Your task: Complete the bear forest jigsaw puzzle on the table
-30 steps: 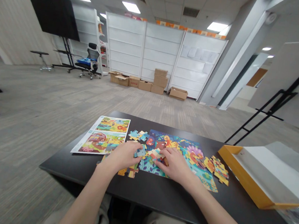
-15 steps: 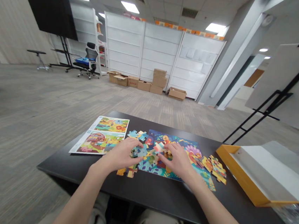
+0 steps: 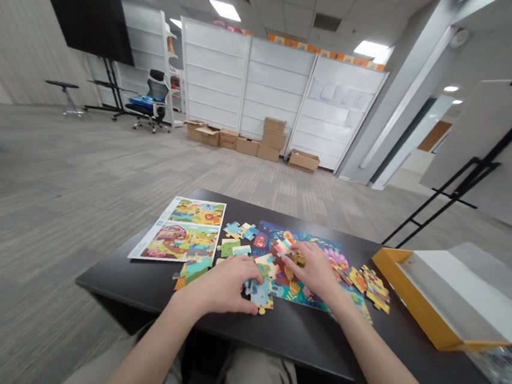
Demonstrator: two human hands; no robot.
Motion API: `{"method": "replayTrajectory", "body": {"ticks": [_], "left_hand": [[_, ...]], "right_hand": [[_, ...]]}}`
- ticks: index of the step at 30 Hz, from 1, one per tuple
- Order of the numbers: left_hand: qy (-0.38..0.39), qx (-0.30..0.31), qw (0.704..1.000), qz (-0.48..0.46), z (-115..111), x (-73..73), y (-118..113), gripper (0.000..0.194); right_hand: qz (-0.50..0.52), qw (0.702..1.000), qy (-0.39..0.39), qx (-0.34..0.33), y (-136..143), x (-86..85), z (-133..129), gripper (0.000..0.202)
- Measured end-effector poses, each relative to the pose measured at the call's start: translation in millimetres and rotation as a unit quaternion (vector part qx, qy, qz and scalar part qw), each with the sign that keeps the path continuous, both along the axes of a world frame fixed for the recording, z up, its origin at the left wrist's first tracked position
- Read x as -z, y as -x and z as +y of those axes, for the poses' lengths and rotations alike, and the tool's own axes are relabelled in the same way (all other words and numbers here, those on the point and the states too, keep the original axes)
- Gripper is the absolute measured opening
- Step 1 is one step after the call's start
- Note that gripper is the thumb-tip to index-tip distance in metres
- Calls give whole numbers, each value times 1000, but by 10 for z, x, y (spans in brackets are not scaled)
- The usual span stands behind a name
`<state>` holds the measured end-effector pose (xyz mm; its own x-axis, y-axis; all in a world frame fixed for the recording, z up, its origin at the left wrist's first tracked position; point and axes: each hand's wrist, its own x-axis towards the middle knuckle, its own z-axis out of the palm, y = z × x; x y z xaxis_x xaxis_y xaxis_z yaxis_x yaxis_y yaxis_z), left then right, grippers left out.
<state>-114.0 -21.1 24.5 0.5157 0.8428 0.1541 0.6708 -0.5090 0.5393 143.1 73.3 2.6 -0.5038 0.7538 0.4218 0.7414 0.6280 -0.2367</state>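
My left hand point(image 3: 231, 285) is closed on a grey-blue puzzle piece point(image 3: 259, 295) low over the near edge of the jigsaw picture. Its fingers partly cover the piece. Between the thumb and fingers of my right hand point(image 3: 314, 271) is a red-and-white puzzle piece point(image 3: 283, 246), above the middle of the dark blue jigsaw picture point(image 3: 296, 290). Loose green puzzle pieces point(image 3: 229, 248) lie just beyond my left hand, and blue puzzle pieces point(image 3: 239, 231) farther back. Another green piece point(image 3: 197, 268) sits by my left wrist.
A printed picture sheet point(image 3: 151, 243) lies on the black table point(image 3: 138, 283) at the left. Yellow puzzle pieces point(image 3: 376, 288) are piled right of the jigsaw. An open yellow box point(image 3: 413, 300) and clear plastic wrap point(image 3: 504, 365) occupy the right side.
My left hand has moved right and closer to me with the grey-blue puzzle piece, uncovering green pieces. My right hand, holding the red-and-white piece, has shifted slightly right and away from me.
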Motion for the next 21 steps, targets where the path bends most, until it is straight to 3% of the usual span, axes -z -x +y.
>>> {"method": "replayTrajectory", "body": {"ticks": [3, 8, 14, 21], "left_hand": [[-22, -32, 999, -10, 58, -6, 100, 32], [-63, -197, 977, 57, 224, 53, 315, 24], [-52, -162, 983, 71, 343, 170, 255, 37], [-28, -163, 984, 67, 366, 111, 189, 40]], "right_hand": [[-2, 1000, -6, 3, -34, -19, 50, 27], [-23, 999, -7, 31, -57, -87, 235, 30], [-106, 994, 5, 33, 210, -191, 422, 32], [-105, 994, -2, 35, 513, -149, 344, 36]]}}
